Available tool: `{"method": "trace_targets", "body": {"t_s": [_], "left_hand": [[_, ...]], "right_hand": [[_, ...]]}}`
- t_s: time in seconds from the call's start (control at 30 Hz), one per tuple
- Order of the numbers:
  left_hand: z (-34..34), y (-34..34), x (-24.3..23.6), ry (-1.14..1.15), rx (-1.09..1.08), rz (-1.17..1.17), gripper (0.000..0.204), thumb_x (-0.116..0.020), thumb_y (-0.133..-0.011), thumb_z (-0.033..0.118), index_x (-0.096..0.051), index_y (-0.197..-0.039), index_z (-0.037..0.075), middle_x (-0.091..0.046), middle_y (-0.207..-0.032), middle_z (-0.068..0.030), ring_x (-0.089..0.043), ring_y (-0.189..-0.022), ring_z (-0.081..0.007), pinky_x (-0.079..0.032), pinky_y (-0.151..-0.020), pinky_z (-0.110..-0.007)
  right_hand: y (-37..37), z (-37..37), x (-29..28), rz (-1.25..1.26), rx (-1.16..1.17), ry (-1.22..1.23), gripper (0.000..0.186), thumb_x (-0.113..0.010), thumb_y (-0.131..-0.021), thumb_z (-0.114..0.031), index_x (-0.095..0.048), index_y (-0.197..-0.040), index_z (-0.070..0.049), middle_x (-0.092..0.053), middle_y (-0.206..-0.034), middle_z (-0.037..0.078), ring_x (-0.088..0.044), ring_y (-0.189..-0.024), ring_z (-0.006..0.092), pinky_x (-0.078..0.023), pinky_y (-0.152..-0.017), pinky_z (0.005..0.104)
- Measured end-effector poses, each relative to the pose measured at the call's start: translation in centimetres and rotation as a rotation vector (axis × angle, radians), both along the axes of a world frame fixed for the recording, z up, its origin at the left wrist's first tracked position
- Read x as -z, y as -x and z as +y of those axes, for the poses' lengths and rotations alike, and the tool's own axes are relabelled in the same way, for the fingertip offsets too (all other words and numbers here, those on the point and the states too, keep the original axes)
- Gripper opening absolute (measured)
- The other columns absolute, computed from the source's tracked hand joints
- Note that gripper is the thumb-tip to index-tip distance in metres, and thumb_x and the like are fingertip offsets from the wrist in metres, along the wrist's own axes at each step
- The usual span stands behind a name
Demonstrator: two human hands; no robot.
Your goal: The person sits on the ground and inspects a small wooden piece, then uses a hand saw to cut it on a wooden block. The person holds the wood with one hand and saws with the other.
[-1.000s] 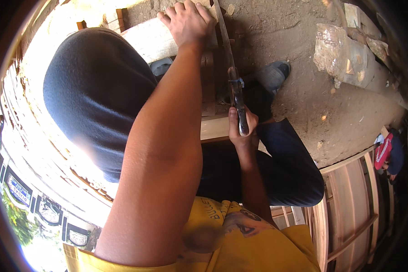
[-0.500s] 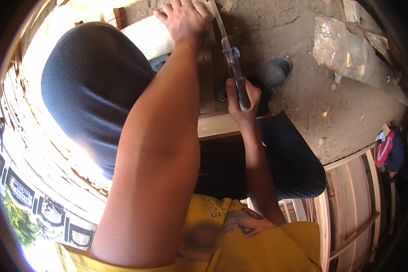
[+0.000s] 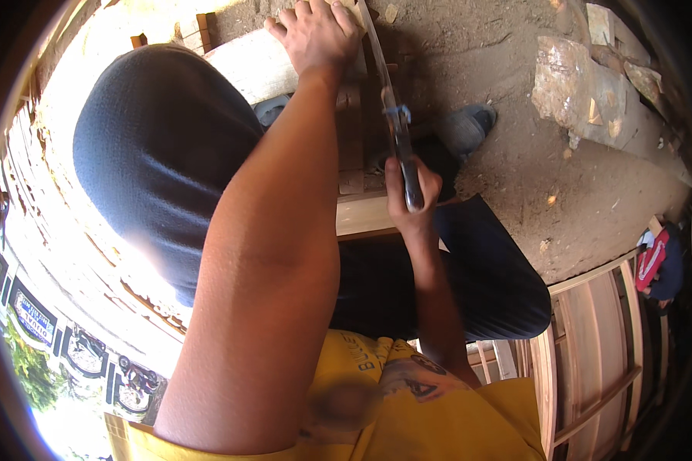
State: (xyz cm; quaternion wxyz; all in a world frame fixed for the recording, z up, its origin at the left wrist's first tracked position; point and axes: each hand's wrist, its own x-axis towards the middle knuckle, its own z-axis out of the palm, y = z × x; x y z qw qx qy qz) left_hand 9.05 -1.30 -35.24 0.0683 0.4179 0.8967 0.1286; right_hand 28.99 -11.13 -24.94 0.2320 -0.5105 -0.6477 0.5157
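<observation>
My right hand point(image 3: 415, 192) is closed around the dark handle of a handsaw point(image 3: 399, 138). A blue tie is wrapped where the handle meets the blade. The narrow blade point(image 3: 375, 46), seen nearly edge-on, runs away from me to the top edge of the view. My left hand point(image 3: 315, 34) presses down with its fingers spread, just left of the blade's far part. Under and beside that hand is pale wood point(image 3: 246, 65); the spot where the blade meets it lies at the picture's edge and is hard to make out.
My bent left knee point(image 3: 161, 154) in dark cloth fills the left side. A wooden board point(image 3: 365, 215) lies between my legs. A sandal point(image 3: 469, 131) rests on the dirt floor point(image 3: 507, 200). Rough log pieces point(image 3: 577, 92) lie far right; slatted wooden frames point(image 3: 592, 353) stand lower right.
My right hand has drawn the handsaw back toward my body. My left hand has stayed in its place on the wood.
</observation>
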Motion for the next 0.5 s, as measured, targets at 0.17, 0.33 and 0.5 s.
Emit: {"method": "trace_targets", "body": {"t_s": [0.17, 0.33, 0.5], "left_hand": [[-0.3, 0.1, 1.1, -0.024, 0.024, 0.073, 0.047, -0.040, -0.089, 0.034, -0.055, -0.114, -0.002, -0.056, -0.119, -0.0205, -0.046, -0.113, -0.0366, -0.021, -0.105, -0.055], [-0.5, 0.3, 1.7, -0.096, 0.056, 0.157, 0.049, -0.040, -0.087, 0.034, -0.054, -0.116, -0.003, -0.055, -0.122, -0.0204, -0.045, -0.115, -0.0373, -0.019, -0.107, -0.055], [-0.6, 0.0, 1.7, -0.040, 0.033, 0.080, 0.048, -0.041, -0.086, 0.034, -0.054, -0.114, -0.002, -0.053, -0.124, -0.0208, -0.043, -0.117, -0.0374, -0.017, -0.108, -0.055]], "right_hand": [[-1.1, -1.6, -0.2, -0.009, 0.020, -0.031, 0.018, -0.056, -0.089, -0.010, -0.054, -0.075, 0.001, -0.046, -0.054, 0.007, -0.047, -0.045, 0.0149, -0.035, -0.045, 0.0301], [0.8, 1.4, -0.1, -0.054, 0.013, 0.074, 0.015, -0.059, -0.088, -0.012, -0.057, -0.078, 0.000, -0.052, -0.055, 0.008, -0.055, -0.048, 0.0165, -0.041, -0.046, 0.0311], [-1.0, -2.3, -0.4, -0.036, 0.032, -0.040, 0.014, -0.060, -0.086, -0.011, -0.058, -0.078, 0.000, -0.055, -0.058, 0.010, -0.058, -0.049, 0.0200, -0.042, -0.047, 0.0311]]}}
